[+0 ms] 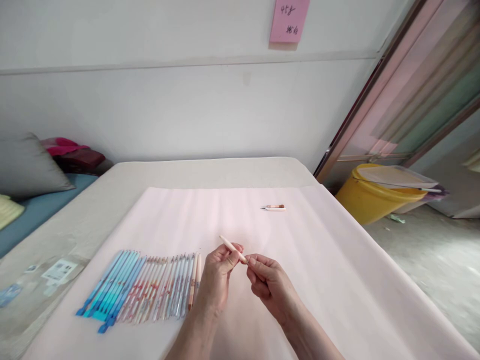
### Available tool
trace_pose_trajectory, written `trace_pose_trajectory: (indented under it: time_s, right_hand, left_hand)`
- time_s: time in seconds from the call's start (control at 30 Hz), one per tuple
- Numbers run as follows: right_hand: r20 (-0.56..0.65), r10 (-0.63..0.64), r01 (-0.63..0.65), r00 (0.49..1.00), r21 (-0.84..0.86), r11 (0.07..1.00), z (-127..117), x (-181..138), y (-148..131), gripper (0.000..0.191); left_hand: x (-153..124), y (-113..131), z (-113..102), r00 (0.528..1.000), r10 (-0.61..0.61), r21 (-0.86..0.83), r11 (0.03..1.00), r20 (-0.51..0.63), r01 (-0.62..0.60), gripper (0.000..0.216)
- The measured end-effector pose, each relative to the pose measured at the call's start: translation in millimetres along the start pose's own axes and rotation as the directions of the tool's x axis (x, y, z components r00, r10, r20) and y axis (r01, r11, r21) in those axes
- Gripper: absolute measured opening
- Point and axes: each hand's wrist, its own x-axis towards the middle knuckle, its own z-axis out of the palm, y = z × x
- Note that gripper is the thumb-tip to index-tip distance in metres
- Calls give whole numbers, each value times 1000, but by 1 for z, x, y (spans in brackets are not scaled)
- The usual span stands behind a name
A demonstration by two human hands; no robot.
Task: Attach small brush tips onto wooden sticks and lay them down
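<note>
Over the middle of the sheet, my left hand (221, 270) is closed round a slim cream pen barrel (228, 243), which tilts with its pointed end up to the left. My right hand (268, 280) pinches the barrel's lower end between thumb and fingers; any small part inside that pinch is hidden. Left of my hands lies a row of pens: blue pens (116, 280), clear patterned pens (157, 287) and a few cream pens (194, 280) at the right end. Farther back lies a short pen part (275, 207) with a thin dark tip and a brown pattern, beside a white piece.
A pale pink sheet (318, 280) covers much of the table (210, 172), which meets a white wall. Cushions (32, 167) rest at the left. On the floor to the right stands a yellow bin (360, 197). A pink note (288, 22) hangs on the wall.
</note>
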Motion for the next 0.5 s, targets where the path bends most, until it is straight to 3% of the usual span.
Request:
trace_pose_trajectory:
  time_s: [0.5]
  right_hand:
    - [40,50,-52,998,42,998,-2,2,2,27]
  left_hand:
    - [-2,-2,4,1000,-4,56,998,1,4,19]
